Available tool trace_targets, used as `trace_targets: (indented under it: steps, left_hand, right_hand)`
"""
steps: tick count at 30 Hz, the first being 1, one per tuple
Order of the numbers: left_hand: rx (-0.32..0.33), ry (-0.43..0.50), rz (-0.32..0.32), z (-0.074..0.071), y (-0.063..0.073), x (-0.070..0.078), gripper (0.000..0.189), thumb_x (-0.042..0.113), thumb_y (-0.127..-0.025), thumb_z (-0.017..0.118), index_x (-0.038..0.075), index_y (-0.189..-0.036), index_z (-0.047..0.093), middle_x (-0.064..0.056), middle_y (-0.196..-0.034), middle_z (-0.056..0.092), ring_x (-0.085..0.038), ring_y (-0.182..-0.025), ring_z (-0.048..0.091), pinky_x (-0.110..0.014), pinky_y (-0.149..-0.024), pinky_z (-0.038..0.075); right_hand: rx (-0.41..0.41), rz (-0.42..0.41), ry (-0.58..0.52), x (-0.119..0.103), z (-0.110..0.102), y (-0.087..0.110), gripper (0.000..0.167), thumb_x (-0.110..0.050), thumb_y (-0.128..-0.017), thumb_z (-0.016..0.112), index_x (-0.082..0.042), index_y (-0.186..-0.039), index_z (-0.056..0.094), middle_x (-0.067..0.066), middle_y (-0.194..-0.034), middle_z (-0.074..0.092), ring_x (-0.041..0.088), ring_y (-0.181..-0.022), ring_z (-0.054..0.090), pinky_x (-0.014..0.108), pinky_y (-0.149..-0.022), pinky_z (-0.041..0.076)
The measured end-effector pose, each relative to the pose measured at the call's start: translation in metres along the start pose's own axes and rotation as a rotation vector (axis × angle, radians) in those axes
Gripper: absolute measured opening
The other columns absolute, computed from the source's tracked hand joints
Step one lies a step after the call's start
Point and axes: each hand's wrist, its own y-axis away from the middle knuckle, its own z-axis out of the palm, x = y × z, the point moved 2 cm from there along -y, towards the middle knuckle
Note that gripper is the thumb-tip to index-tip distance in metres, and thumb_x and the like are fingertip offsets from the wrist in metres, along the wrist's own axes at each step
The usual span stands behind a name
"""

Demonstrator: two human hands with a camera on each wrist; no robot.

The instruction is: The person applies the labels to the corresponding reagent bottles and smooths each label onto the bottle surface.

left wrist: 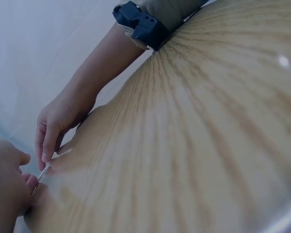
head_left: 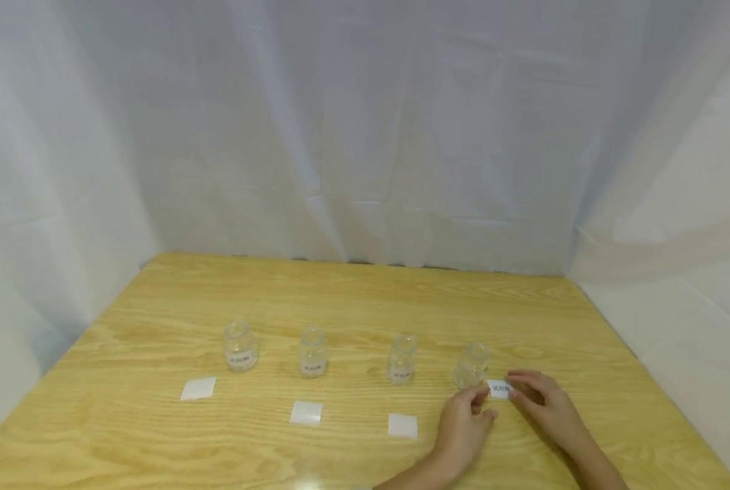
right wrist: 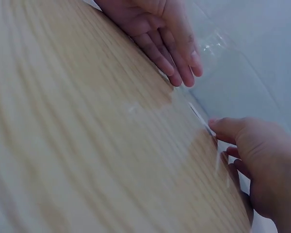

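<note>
A small white label (head_left: 499,388) with dark writing lies between my two hands, low over the table. My right hand (head_left: 548,408) pinches it near its right edge with thumb and index finger. At its left edge, the fingertips of my left hand (head_left: 459,429) touch it, the thumb standing apart from them. Just behind the left fingers is a clear glass jar (head_left: 470,367), with no label showing on its visible side. In the right wrist view the left hand (right wrist: 160,29) reaches down from the top, fingers loosely extended, while the right hand (right wrist: 266,160) bends in from the lower right.
Three more glass jars stand to the left in a row: the far-left jar (head_left: 240,347), the second (head_left: 312,350) and the third (head_left: 401,357), each bearing a written label. White squares (head_left: 198,388), (head_left: 306,412), (head_left: 403,426) lie before them. White curtains (head_left: 365,136) enclose the wooden table (head_left: 248,449).
</note>
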Motion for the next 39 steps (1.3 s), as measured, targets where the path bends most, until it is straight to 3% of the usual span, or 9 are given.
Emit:
trace_targets:
  steps: [3,5,9,12,13,20,27,35,39]
  left_hand:
    - [0.007,0.034,-0.028,-0.001,-0.001,-0.001,0.031,-0.001,-0.077,0.07,0.0,-0.107,0.063,0.004,-0.089,0.061,-0.002,-0.073,0.054,-0.014,-0.063,0.047]
    - [0.01,-0.053,0.01,-0.002,-0.001,-0.001,0.031,0.001,-0.076,0.072,0.0,-0.106,0.064,0.007,-0.083,0.058,0.001,-0.068,0.05,-0.013,-0.059,0.045]
    - [0.023,-0.27,0.107,-0.004,0.0,0.0,0.033,0.007,-0.074,0.075,0.002,-0.105,0.065,0.011,-0.072,0.048,0.002,-0.061,0.043,-0.011,-0.054,0.04]
    - [0.017,-0.391,0.153,-0.004,0.0,0.0,0.035,0.012,-0.073,0.077,0.003,-0.105,0.066,0.012,-0.067,0.045,0.003,-0.057,0.04,-0.009,-0.05,0.037]
    - [0.007,-0.431,0.162,-0.003,0.0,0.0,0.035,0.014,-0.073,0.077,0.003,-0.105,0.066,0.012,-0.067,0.044,0.003,-0.056,0.039,-0.009,-0.05,0.036]
    - [-0.025,-0.691,0.213,-0.001,-0.001,0.002,0.034,0.03,-0.072,0.077,0.008,-0.097,0.069,0.01,-0.067,0.047,0.002,-0.052,0.038,-0.01,-0.049,0.034]
    - [0.003,-0.735,0.22,0.001,-0.003,0.002,0.032,0.028,-0.072,0.078,0.01,-0.097,0.069,0.008,-0.068,0.05,0.001,-0.051,0.039,-0.011,-0.048,0.035]
    - [0.01,-0.696,0.169,0.001,-0.004,0.003,0.028,0.025,-0.072,0.078,0.011,-0.095,0.07,0.009,-0.067,0.049,0.001,-0.052,0.04,-0.013,-0.049,0.036]
    - [0.015,-0.699,0.165,0.001,-0.004,0.003,0.027,0.023,-0.073,0.077,0.011,-0.096,0.069,0.009,-0.067,0.049,0.001,-0.052,0.04,-0.013,-0.049,0.036]
  right_hand:
    - [-0.01,-0.019,0.006,0.001,0.001,0.0,0.02,-0.008,-0.084,0.067,-0.003,-0.104,0.067,0.016,-0.113,0.059,0.04,-0.107,0.047,0.061,-0.086,0.035]
    - [-0.01,-0.035,0.017,0.0,0.002,0.001,0.02,-0.008,-0.083,0.067,-0.003,-0.103,0.067,0.016,-0.114,0.058,0.04,-0.107,0.046,0.06,-0.086,0.035]
    - [0.003,-0.104,0.023,-0.002,0.001,0.006,0.022,-0.003,-0.08,0.07,-0.004,-0.101,0.068,0.015,-0.113,0.059,0.037,-0.105,0.048,0.03,-0.094,0.036]
    - [-0.016,-0.14,0.006,-0.004,0.0,0.01,0.024,-0.002,-0.078,0.071,-0.008,-0.102,0.068,0.013,-0.115,0.057,0.03,-0.108,0.046,0.007,-0.09,0.025]
    - [-0.03,-0.144,-0.004,-0.004,0.0,0.011,0.025,-0.003,-0.078,0.071,-0.009,-0.102,0.068,0.013,-0.116,0.056,0.028,-0.109,0.044,0.005,-0.09,0.023]
    - [-0.078,-0.095,-0.012,-0.008,0.0,0.014,0.026,-0.011,-0.078,0.073,-0.018,-0.102,0.067,0.011,-0.123,0.052,0.028,-0.113,0.038,0.023,-0.092,0.034]
    - [-0.042,-0.119,-0.031,-0.005,0.001,0.013,0.027,-0.007,-0.076,0.074,-0.013,-0.101,0.067,0.012,-0.119,0.054,0.011,-0.113,0.038,0.004,-0.09,0.02]
    - [-0.062,-0.092,-0.036,-0.006,-0.001,0.015,0.023,-0.01,-0.078,0.073,-0.014,-0.1,0.067,0.013,-0.12,0.053,0.025,-0.112,0.04,0.006,-0.089,0.023]
    - [-0.078,-0.082,-0.038,-0.006,-0.001,0.014,0.022,-0.011,-0.079,0.072,-0.016,-0.1,0.066,0.012,-0.121,0.052,0.019,-0.114,0.038,0.005,-0.088,0.023]
